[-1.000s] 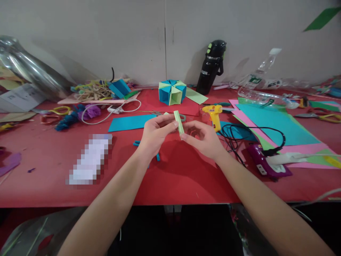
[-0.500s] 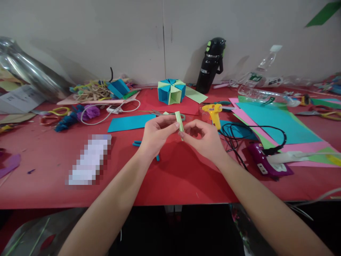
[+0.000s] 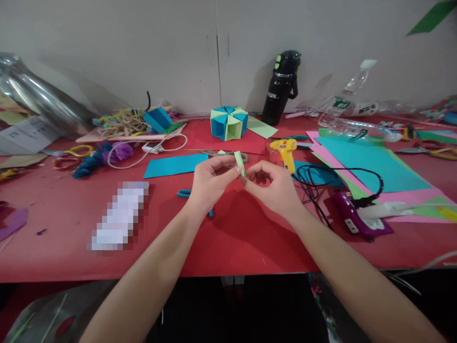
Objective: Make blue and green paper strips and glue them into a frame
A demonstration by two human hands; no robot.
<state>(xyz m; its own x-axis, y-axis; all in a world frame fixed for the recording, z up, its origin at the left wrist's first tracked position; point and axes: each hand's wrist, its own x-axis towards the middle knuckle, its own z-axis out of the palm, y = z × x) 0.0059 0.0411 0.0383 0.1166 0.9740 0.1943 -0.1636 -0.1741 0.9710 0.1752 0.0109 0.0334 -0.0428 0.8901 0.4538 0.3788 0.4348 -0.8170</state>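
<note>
A narrow folded strip of light green paper (image 3: pixel 239 162) is pinched between my two hands above the middle of the red table. My left hand (image 3: pixel 213 182) grips its upper part, thumb in front. At the strip's lower end, my right hand (image 3: pixel 271 188) closes thumb and fingertips on it, the other fingers curled. Behind the hands stands a blue and light green folded-paper ring (image 3: pixel 229 124). Scissors (image 3: pixel 228 155) lie partly hidden just past my fingers. Blue-handled pliers (image 3: pixel 183 193), partly covered by my left hand, lie beside it.
A blue paper strip (image 3: pixel 174 166) lies left of the hands, near a pixelated flat object (image 3: pixel 121 214). On the right are a yellow glue gun (image 3: pixel 286 151), black cable, a purple power strip (image 3: pixel 362 219) and coloured paper sheets (image 3: pixel 374 162). A black bottle (image 3: pixel 282 88) stands behind.
The hands stay nearly in place, still pinching the green strip. The strip tilts slightly and shows a little less of its lower end. The view has shifted very slightly.
</note>
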